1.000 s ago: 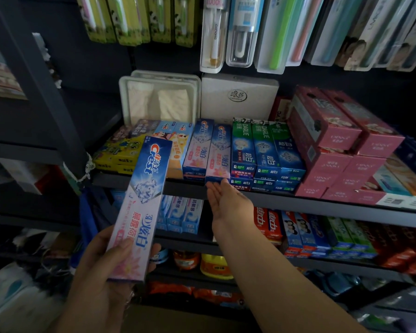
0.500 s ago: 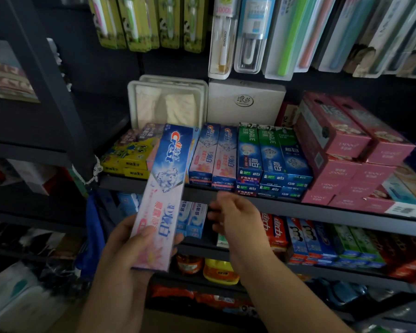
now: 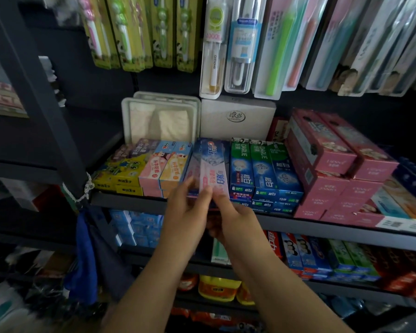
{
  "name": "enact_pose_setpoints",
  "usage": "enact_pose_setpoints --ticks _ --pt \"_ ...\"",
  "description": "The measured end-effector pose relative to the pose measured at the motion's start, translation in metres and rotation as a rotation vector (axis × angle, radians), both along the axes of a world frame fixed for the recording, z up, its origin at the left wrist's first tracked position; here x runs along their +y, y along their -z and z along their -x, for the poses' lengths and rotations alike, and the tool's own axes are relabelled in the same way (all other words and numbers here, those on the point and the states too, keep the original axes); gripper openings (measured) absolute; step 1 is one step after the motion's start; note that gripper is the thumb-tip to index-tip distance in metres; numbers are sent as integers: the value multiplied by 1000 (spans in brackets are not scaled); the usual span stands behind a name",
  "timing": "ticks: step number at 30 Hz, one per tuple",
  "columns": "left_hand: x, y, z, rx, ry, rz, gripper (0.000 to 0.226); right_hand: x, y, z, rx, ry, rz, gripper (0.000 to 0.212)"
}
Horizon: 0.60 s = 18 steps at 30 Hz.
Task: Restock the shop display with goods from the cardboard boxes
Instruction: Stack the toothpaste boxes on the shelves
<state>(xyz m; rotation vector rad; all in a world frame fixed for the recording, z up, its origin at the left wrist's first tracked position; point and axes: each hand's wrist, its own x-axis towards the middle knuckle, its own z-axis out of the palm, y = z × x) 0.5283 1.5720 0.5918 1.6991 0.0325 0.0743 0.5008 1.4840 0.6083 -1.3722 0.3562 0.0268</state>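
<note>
Held, along the dark metal shelf, yellow cartoon cartons at left, then pink and orange children's toothpaste boxes, blue-and-pink Crest cartons, green-and-blue Darlie boxes and stacked pink cartons, with white boxes behind.

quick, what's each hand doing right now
Left hand: fingers straight, touching the near end of the Crest box on the shelf; open.
Right hand: fingertips at the same end of the box; grip cannot be told.

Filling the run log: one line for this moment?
stage: shelving | left hand: touches Crest box | right hand: touches it | shelf
</note>
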Motion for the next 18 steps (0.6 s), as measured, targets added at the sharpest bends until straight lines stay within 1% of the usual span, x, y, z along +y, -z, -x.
enact_pose_setpoints --ticks 1,3,4,6,8,9,13,18 --pt "4 3 -2 -40 6 -68 42 0 0 -4 14 20 -67 28" --pt "10 9 -3 -113 59 -142 39 1 3 -7 18 55 -258 23" --pt "11 12 -3 -157 93 -190 41 0 6 -6 22 72 -338 21" --pt "11 16 -7 -291 128 -356 48 -2 11 0 45 96 -396 18" --pt "9 17 -15 -434 124 -531 51 -8 19 13 112 87 -343 15" --pt "8 16 -19 -468 122 -589 51 -13 23 20 152 73 -290 15" --pt "6 9 -32 -491 117 -701 50 -37 36 49 253 52 -81 17" --pt "5 6 -40 -501 104 -807 47 -70 55 75 277 64 48 15"
